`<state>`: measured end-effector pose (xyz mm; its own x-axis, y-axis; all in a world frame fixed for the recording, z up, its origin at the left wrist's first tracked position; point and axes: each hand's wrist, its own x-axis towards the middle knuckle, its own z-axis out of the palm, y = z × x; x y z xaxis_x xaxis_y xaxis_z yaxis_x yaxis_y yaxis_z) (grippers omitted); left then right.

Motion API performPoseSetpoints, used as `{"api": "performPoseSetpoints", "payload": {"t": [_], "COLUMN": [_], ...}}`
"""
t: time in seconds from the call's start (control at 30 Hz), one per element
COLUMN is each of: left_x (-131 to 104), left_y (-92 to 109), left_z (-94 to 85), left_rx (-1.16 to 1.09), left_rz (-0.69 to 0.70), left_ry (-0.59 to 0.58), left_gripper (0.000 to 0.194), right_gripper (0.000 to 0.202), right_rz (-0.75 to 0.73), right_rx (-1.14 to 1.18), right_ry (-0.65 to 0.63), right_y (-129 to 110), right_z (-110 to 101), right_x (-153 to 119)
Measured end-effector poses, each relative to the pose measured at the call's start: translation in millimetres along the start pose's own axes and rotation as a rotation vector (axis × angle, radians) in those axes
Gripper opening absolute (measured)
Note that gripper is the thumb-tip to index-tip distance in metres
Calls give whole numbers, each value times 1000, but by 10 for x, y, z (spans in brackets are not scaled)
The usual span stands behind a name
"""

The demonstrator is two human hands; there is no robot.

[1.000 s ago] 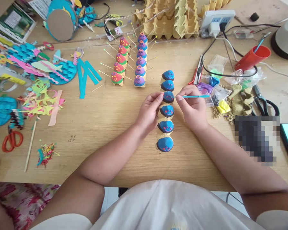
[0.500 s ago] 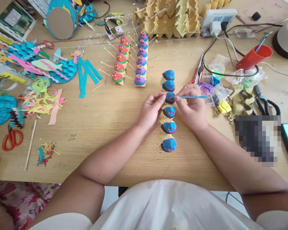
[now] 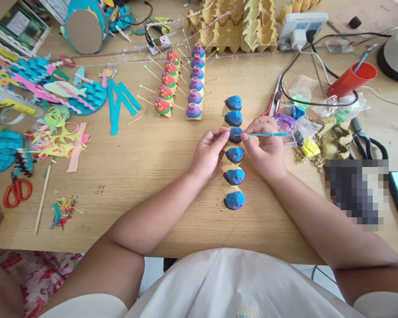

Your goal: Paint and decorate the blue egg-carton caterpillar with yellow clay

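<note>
Blue-domed egg-carton strip (image 3: 234, 152), flat on table (image 3: 152, 176)

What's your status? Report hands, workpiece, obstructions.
Left hand steadying third blue dome in the egg-carton strip. Right hand pinching a thin blue tool, tip at that dome. Nothing between the hands.

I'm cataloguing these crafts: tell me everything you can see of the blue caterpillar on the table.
The blue caterpillar is a row of six egg-carton bumps, tops painted blue with small faces, bare cardboard between them. It lies flat on the wooden table, running away from the person. The left hand pinches its third bump from the far end; the right hand points a thin teal tool at it.
</note>
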<state>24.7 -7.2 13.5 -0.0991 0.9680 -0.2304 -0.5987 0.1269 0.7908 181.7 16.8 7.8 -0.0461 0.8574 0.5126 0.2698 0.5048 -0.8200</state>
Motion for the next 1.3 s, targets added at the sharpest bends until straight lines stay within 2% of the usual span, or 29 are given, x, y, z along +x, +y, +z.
{"api": "performPoseSetpoints", "payload": {"t": [0.53,0.83,1.3], "left_x": [-12,-16,-5], "left_y": [-4,12,-6], "left_z": [-6,2,-17], "left_rx": [-9,-8,-1], "left_rz": [2,-18,-25], "left_ry": [-2,4,3], "left_gripper": [13,14,15], "right_gripper": [30,36,34], "right_rz": [2,18,45], "right_rx": [24,26,61], "right_ry": [-34,-32,-44], "right_y": [-3,-12,-30], "right_z": [-12,-9,-9], "right_x": [-7,-3,-4]}}
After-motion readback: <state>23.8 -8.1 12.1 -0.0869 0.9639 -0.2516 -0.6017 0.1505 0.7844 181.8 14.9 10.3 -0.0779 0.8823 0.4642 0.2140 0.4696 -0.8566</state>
